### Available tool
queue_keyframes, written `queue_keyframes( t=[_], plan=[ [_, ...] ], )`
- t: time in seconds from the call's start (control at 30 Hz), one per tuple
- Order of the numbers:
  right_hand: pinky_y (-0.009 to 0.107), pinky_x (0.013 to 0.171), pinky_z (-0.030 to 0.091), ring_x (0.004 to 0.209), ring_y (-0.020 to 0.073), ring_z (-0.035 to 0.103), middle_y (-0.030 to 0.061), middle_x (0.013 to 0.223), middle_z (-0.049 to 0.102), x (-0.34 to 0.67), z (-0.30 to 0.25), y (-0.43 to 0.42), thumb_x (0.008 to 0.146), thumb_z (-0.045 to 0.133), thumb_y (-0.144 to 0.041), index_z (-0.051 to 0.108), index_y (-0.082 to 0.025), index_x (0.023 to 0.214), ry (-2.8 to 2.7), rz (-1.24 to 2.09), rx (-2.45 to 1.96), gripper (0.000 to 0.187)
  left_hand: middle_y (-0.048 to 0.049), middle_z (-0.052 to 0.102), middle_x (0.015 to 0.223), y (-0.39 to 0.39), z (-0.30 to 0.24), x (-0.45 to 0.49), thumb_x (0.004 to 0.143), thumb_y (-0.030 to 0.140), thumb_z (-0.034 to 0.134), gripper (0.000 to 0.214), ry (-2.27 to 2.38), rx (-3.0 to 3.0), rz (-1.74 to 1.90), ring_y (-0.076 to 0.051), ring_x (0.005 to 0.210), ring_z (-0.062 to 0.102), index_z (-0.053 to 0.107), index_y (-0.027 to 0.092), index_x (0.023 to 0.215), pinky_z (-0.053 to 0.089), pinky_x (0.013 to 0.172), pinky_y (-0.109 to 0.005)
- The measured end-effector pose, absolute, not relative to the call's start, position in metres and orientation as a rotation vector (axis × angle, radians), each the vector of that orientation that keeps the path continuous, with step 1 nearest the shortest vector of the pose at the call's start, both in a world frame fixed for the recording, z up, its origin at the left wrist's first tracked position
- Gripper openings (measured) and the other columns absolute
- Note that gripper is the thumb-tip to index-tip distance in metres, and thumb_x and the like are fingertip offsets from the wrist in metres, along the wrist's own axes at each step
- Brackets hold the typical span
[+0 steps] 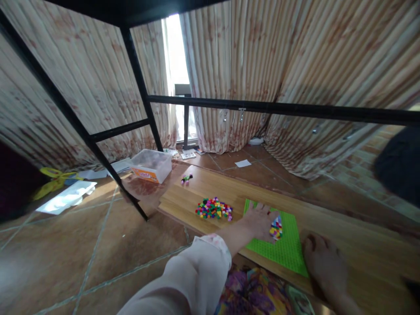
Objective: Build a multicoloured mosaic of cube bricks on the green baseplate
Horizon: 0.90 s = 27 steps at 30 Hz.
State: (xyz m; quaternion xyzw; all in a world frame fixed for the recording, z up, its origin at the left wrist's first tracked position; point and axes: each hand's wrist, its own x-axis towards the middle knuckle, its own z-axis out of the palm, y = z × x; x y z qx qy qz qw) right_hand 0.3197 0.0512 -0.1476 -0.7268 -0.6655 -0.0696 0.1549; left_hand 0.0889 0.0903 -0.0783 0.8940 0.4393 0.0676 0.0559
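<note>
My left hand [260,222] lies across a light green studded baseplate [288,251], palm down with its fingers spread. Beside its fingertips, a patch of small multicoloured bricks [276,228] sits on the plate, partly covered by the hand. Just past the plate's right edge, my right hand [324,264] rests on the wooden board with its fingers curled in. What it holds, if anything, is hidden. Left of the plate is a loose pile of tiny coloured bricks [214,208].
A small cluster of dark and pink pieces [187,178] lies at the far left of the wooden board [177,201]. Beyond stands a clear plastic box [151,165] with an orange label. A black metal frame [229,103] spans overhead; papers [243,163] lie on the tiled floor.
</note>
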Motion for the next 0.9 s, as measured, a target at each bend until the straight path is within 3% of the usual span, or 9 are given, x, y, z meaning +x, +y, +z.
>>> queue_keyframes(
  t=[0.23, 0.37, 0.43, 0.67, 0.9],
  plan=[
    [0.045, 0.093, 0.041, 0.116, 0.0331, 0.051, 0.0211, 0.127, 0.054, 0.327, -0.162, 0.039, 0.091, 0.024, -0.037, 0.053, -0.006, 0.123, -2.036, -0.186, -2.022, 0.053, -0.0147, 0.026, 0.15, 0.076, -0.082, 0.096, 0.073, 0.06, 0.058, 0.086, 1.51, 2.775, 0.194, -0.032, 0.139, 0.017, 0.027, 0.02, 0.142, 0.016, 0.107, -0.063],
    [0.045, 0.096, 0.04, 0.12, 0.0313, 0.049, 0.0199, 0.128, 0.054, 0.331, -0.164, 0.027, 0.092, 0.024, -0.036, 0.053, -0.008, 0.124, -2.061, -0.182, -1.975, 0.051, -0.0111, 0.028, 0.151, 0.053, -0.09, 0.102, 0.091, 0.035, 0.037, 0.054, 1.59, 2.816, 0.269, -0.026, 0.14, 0.019, 0.031, 0.015, 0.141, 0.017, 0.111, -0.056],
    [0.046, 0.097, 0.04, 0.121, 0.0312, 0.049, 0.0196, 0.128, 0.054, 0.33, -0.165, 0.022, 0.092, 0.025, -0.035, 0.052, -0.009, 0.124, -2.061, -0.181, -1.957, 0.05, -0.0113, 0.03, 0.15, 0.042, -0.093, 0.103, 0.091, 0.027, 0.032, 0.053, 1.594, 2.815, 0.318, -0.025, 0.139, 0.023, 0.028, 0.012, 0.142, 0.021, 0.112, -0.052],
    [0.045, 0.102, 0.037, 0.123, 0.031, 0.046, 0.0185, 0.129, 0.052, 0.324, -0.164, 0.01, 0.092, 0.028, -0.035, 0.053, -0.009, 0.123, -2.006, -0.148, -1.913, 0.048, -0.0174, 0.015, 0.154, 0.027, -0.087, 0.097, 0.081, 0.042, 0.048, 0.079, 1.547, 2.768, 0.247, -0.029, 0.142, 0.014, 0.017, 0.007, 0.145, 0.021, 0.113, -0.048],
    [0.047, 0.105, 0.032, 0.124, 0.0306, 0.044, 0.0173, 0.131, 0.051, 0.311, -0.16, -0.01, 0.091, 0.035, -0.03, 0.056, -0.011, 0.121, -1.897, -0.072, -1.871, 0.041, -0.0189, 0.011, 0.154, 0.029, -0.081, 0.092, 0.079, 0.043, 0.05, 0.084, 1.502, 2.76, 0.221, -0.029, 0.143, 0.008, 0.014, 0.006, 0.145, 0.017, 0.114, -0.048]
  ],
)
